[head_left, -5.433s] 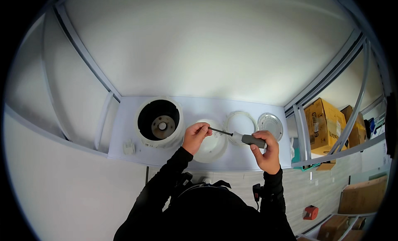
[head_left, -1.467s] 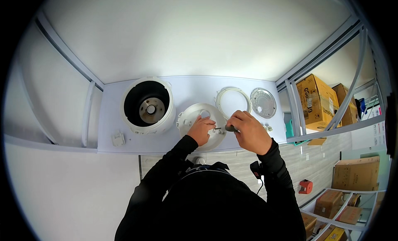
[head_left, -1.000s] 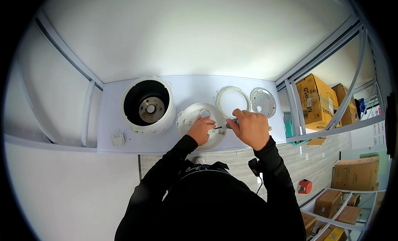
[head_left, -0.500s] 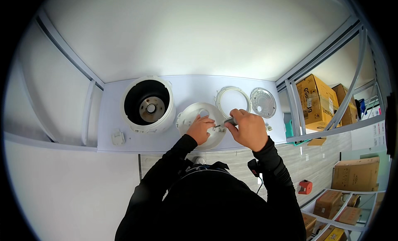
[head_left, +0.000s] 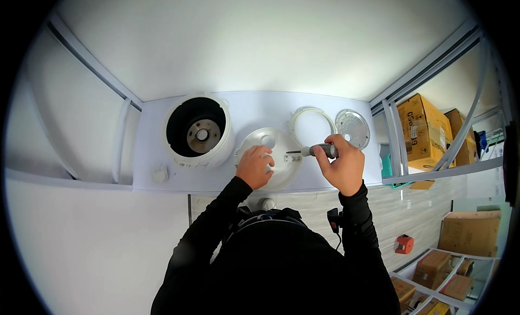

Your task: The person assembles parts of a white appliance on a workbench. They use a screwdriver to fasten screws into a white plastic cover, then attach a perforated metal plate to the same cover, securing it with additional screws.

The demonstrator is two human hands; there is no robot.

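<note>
White cover (head_left: pixel 280 175) apparently holds a small pale fitting (head_left: pixel 293 158).

The right hand (head_left: pixel 346 166) grips the gray handle of a screwdriver (head_left: pixel 324 150), its shaft pointing left from the grip. Under the shaft lies a white round shell (head_left: pixel 281 178); whether the tip touches it cannot be told. Farther left of the grip, the left hand (head_left: pixel 254 167) lies over the shell, fingers loosely bent. Just beyond the grip sit a pale ring (head_left: pixel 314 109) and, to its right, a silvery disc (head_left: pixel 352 129). Well left of the grip stands a white pot housing (head_left: pixel 228 137).
</note>
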